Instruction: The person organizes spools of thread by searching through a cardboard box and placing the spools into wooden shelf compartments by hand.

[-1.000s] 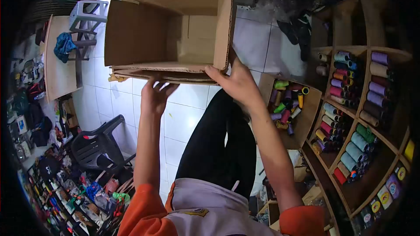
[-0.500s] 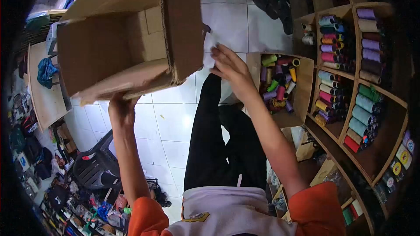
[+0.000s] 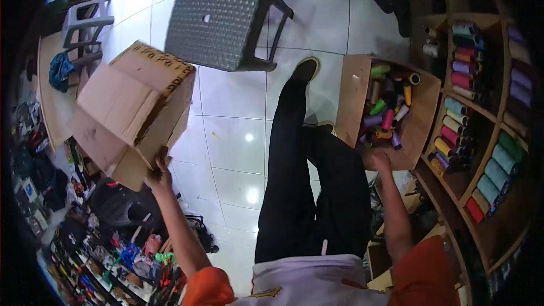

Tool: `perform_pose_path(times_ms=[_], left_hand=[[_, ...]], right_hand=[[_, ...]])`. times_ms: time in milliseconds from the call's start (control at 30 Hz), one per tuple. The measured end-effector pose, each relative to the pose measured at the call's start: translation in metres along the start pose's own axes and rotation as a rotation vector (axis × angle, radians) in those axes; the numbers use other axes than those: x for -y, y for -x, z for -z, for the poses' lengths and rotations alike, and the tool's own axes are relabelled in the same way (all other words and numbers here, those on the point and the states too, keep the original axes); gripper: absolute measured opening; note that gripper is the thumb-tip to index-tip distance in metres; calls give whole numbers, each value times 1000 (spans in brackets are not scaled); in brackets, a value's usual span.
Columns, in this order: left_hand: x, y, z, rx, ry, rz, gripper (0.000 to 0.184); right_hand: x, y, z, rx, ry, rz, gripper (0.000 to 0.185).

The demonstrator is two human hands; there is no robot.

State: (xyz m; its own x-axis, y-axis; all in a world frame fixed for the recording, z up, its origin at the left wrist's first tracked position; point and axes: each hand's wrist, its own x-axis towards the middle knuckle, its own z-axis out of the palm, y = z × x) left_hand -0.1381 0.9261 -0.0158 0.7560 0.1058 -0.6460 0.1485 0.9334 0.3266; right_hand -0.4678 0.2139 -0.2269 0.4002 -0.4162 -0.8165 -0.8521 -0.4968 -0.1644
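My left hand [image 3: 160, 177] grips the lower edge of a cardboard box [image 3: 122, 102], held up on the left and tilted, with printed tape along its top. On the right, another cardboard box [image 3: 354, 88] stands open with thread spools [image 3: 388, 116] of several colours inside. My right hand [image 3: 381, 161] is closed at the near rim of that box. Its fingertips are partly hidden there, and it appears to hold the rim.
A dark plastic stool [image 3: 218, 22] stands ahead on the tiled floor [image 3: 235, 141]. Wooden shelves [image 3: 492, 110] with rows of thread spools line the right side. A dark chair [image 3: 122, 204] and piled clutter [image 3: 136, 260] lie at the left. A grey stool [image 3: 88, 20] is farther back.
The cardboard box in my left hand has swung left and down and turned, uncovering the dark stool. My right hand has moved from a small white piece to the rim of the spool box.
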Motion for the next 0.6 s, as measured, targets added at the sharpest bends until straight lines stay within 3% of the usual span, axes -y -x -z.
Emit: perform_pose_path(times_ms=[100, 267, 300, 433, 500, 567, 600], left_hand=[[27, -14, 56, -94, 343, -6, 53], [73, -18, 82, -371, -38, -440, 46], [68, -30, 108, -449, -61, -506, 43], [79, -90, 165, -645, 174, -320, 43], [67, -128, 214, -587, 142, -264, 50], [82, -147, 219, -604, 99, -223, 51], [104, -150, 208, -640, 55, -215, 49]], right_hand=[[19, 21, 7, -17, -153, 46, 24], [-11, 10, 3, 43, -357, -82, 30], [-14, 12, 0, 58, -622, -120, 27], [-24, 34, -10, -312, 63, -234, 35], [-16, 48, -20, -378, 80, -615, 44], [-13, 63, -30, -379, -266, -802, 53], [-14, 70, -37, -366, -618, -788, 57]])
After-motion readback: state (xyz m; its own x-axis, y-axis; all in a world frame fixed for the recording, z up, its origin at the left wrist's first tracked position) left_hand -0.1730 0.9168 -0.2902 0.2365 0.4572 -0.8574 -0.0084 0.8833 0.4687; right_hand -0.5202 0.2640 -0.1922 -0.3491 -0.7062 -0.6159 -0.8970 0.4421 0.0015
